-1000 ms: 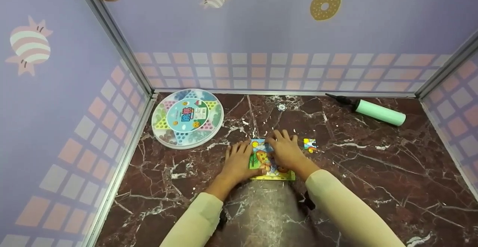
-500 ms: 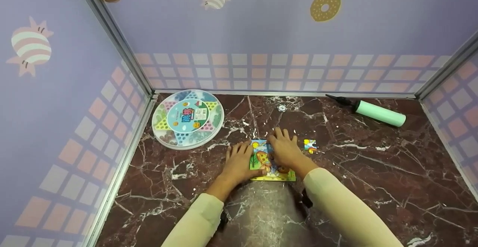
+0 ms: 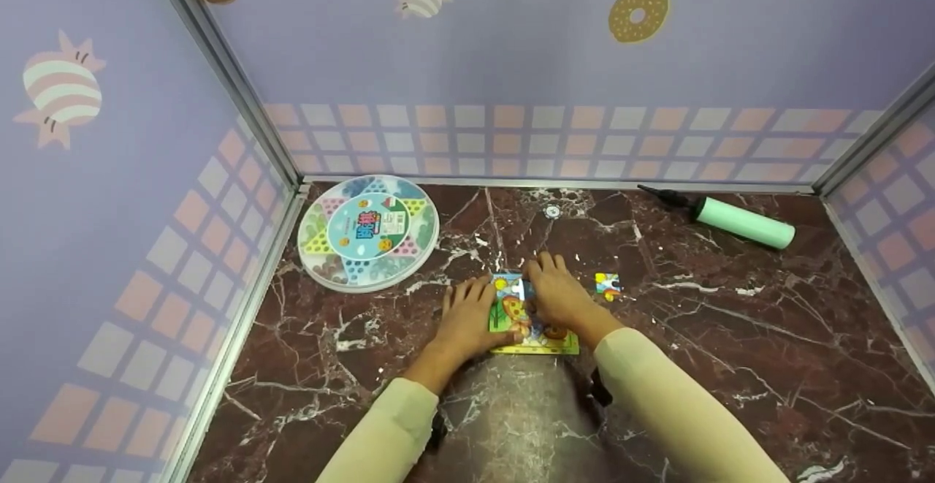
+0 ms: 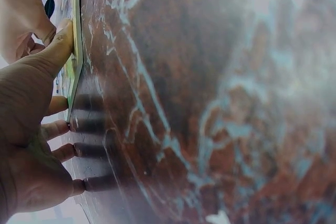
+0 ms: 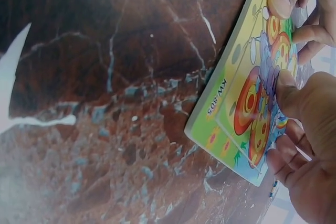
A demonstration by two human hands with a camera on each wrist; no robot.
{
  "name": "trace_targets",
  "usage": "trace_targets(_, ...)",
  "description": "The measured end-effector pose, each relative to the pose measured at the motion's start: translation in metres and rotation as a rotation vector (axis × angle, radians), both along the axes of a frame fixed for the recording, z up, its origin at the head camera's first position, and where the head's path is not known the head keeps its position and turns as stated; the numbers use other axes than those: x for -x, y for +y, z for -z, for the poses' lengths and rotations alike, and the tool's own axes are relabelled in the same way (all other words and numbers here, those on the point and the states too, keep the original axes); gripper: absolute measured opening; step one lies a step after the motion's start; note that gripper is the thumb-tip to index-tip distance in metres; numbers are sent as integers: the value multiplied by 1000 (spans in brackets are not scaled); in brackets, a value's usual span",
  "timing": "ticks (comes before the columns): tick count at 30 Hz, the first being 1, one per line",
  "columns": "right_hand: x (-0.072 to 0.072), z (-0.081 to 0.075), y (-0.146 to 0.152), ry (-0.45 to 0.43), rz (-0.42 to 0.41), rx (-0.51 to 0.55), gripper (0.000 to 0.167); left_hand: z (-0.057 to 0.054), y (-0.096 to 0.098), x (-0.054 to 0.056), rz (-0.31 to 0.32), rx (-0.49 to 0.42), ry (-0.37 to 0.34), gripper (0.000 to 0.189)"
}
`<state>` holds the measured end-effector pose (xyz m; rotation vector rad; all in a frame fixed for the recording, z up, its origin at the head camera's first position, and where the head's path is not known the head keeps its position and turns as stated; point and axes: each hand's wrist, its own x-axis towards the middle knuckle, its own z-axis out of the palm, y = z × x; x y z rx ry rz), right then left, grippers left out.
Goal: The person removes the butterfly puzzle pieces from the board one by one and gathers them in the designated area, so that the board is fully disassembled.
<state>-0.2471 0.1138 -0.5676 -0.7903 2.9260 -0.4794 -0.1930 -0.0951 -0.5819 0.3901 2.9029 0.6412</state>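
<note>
A small cartoon jigsaw puzzle (image 3: 511,309) lies flat in its tray on the marbled surface, partly hidden by both hands. My left hand (image 3: 465,316) rests along its left side, thumb on the picture and fingers reaching to the surface in the left wrist view. Over the upper right part, my right hand (image 3: 559,293) pinches a puzzle piece (image 3: 521,289) at the board, mostly covered by bent fingers. The right wrist view shows its thumb against the picture (image 5: 257,103). A loose puzzle piece (image 3: 608,286) lies to the right.
At the back left lies a round Chinese checkers box (image 3: 369,233). A small round chip (image 3: 551,211) sits near the back wall. A mint-green hand pump (image 3: 743,221) with a black nozzle lies back right. Patterned panels (image 3: 548,139) enclose the back and sides.
A bright white glint now shows beside my right fingertips on the puzzle. The right hand has shifted only slightly; the left hand stays on the board's edge.
</note>
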Motion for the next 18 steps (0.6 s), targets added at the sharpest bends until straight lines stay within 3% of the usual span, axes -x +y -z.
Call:
trace_targets(9, -2, 1, 0, 15, -21, -3, 46, -1, 0, -1, -2, 16, -5, 108)
trace_targets(18, -3, -1, 2, -56, -28, 40, 34, -1, 0, 0, 4, 30, -4, 111)
